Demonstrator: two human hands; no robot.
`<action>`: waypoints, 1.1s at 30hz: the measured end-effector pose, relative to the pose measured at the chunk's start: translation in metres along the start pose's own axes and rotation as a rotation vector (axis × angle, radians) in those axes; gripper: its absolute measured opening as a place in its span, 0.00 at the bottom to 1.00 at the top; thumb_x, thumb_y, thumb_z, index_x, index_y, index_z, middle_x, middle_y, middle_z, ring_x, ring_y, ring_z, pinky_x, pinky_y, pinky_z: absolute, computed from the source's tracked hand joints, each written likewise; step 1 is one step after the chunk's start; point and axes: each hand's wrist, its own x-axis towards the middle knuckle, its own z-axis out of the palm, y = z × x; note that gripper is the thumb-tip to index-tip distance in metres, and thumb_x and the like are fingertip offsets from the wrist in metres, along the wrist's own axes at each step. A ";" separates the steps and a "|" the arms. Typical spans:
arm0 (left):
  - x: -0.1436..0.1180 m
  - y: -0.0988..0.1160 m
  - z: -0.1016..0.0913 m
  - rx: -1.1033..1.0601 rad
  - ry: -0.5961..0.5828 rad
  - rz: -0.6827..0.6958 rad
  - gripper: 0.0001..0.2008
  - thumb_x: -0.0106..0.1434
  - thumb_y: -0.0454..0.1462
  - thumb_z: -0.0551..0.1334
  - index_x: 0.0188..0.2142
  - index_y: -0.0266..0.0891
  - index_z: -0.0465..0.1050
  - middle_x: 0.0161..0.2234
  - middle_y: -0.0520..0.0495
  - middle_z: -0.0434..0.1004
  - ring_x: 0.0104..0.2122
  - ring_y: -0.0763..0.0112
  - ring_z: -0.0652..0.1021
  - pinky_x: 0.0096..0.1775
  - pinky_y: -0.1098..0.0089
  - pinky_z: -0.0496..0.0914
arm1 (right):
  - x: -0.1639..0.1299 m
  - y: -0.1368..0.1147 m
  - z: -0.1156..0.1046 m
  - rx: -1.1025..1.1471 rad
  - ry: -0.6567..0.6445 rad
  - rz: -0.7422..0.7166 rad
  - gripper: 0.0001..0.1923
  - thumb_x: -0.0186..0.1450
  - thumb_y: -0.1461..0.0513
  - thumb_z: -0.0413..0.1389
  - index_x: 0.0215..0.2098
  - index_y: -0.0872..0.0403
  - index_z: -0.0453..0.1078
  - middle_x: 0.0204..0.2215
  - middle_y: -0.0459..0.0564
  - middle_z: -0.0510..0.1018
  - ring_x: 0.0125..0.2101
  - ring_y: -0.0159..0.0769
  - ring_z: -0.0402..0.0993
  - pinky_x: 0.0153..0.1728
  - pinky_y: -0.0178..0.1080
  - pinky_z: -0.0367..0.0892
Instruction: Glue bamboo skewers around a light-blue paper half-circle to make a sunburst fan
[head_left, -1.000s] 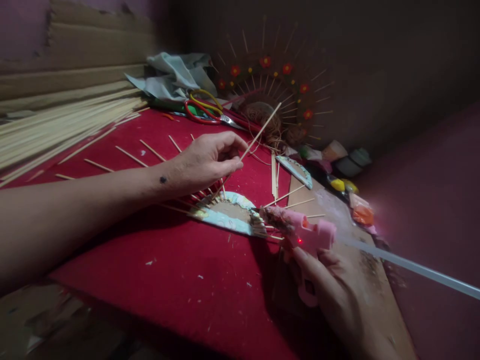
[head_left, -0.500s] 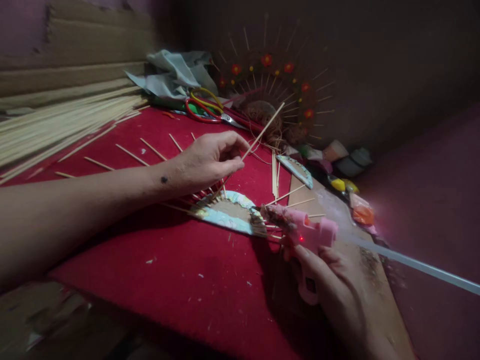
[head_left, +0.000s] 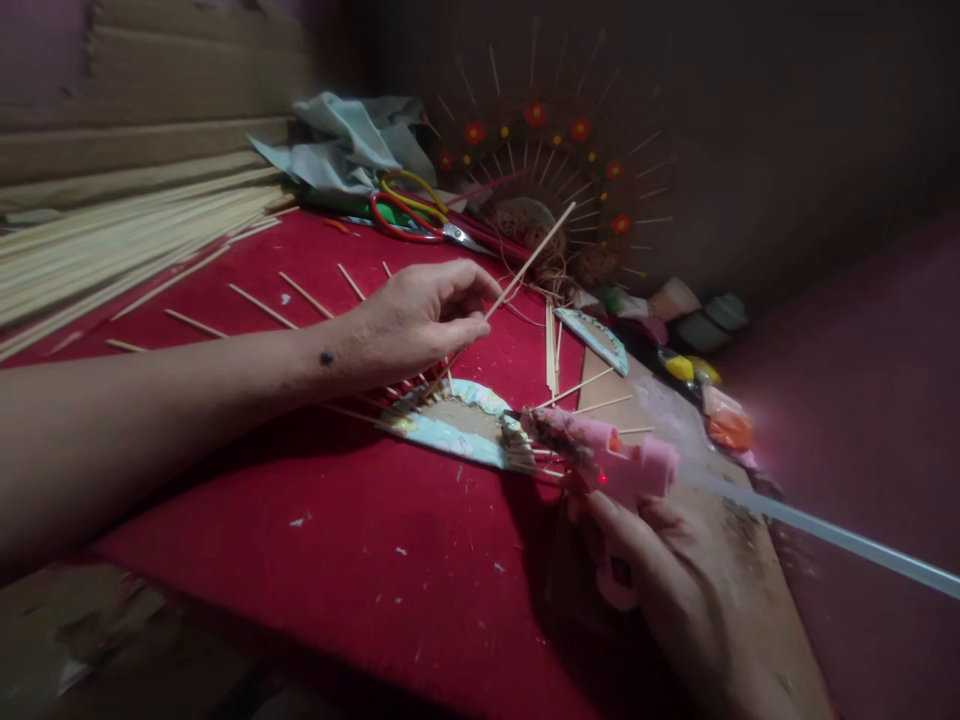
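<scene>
Between thumb and fingers, my left hand [head_left: 435, 312] pinches a thin wooden stick [head_left: 536, 252], held tilted above a half-round piece [head_left: 450, 440] covered in pale blue patterned material. Several sticks fan out from that piece on both sides, some partly hidden under my left forearm. My right hand [head_left: 652, 560] is wrapped round the handle of a pink hot glue gun [head_left: 600, 450] with a small red light lit. Its dark nozzle is at the right part of the half-round piece's curved edge; whether they touch I cannot tell. A long translucent glue stick [head_left: 840, 540] runs out of its back.
Red cloth [head_left: 337, 560] covers the table. Many loose sticks [head_left: 135, 240] lie at the left. Scissors [head_left: 420, 215] and grey fabric [head_left: 360, 140] are at the back, near a flower-decorated stick fan [head_left: 534, 115]. A second half-round piece [head_left: 596, 340] lies back right.
Hardly anything differs. The stick's upper end has shifted slightly to the right, and the glue gun has stayed at the edge of the half-round piece.
</scene>
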 end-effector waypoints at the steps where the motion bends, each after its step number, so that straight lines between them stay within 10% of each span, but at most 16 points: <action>1: 0.000 0.000 0.000 -0.003 0.002 0.002 0.12 0.57 0.38 0.61 0.41 0.38 0.70 0.29 0.50 0.70 0.30 0.70 0.73 0.34 0.69 0.68 | 0.000 -0.002 0.000 0.022 -0.001 0.018 0.15 0.63 0.52 0.56 0.23 0.49 0.77 0.12 0.44 0.72 0.11 0.31 0.66 0.09 0.30 0.59; 10: -0.001 -0.003 0.000 -0.003 0.013 0.007 0.11 0.57 0.38 0.61 0.40 0.39 0.70 0.30 0.50 0.71 0.31 0.70 0.74 0.34 0.69 0.68 | -0.003 -0.006 0.001 0.100 -0.019 0.194 0.16 0.61 0.49 0.56 0.24 0.50 0.76 0.15 0.44 0.74 0.13 0.31 0.67 0.12 0.31 0.62; 24: -0.001 -0.003 0.000 0.048 0.002 0.039 0.12 0.58 0.38 0.60 0.42 0.38 0.71 0.31 0.50 0.72 0.32 0.69 0.75 0.35 0.68 0.70 | -0.001 -0.005 -0.001 -0.085 -0.004 0.092 0.17 0.62 0.50 0.54 0.23 0.50 0.75 0.11 0.43 0.67 0.12 0.32 0.65 0.11 0.31 0.58; 33: -0.001 -0.003 0.000 0.028 0.005 0.023 0.12 0.58 0.38 0.61 0.41 0.38 0.71 0.31 0.50 0.71 0.31 0.70 0.73 0.35 0.69 0.68 | 0.005 -0.009 -0.008 -0.141 -0.094 -0.112 0.18 0.68 0.56 0.51 0.51 0.48 0.77 0.11 0.41 0.66 0.13 0.34 0.64 0.11 0.32 0.59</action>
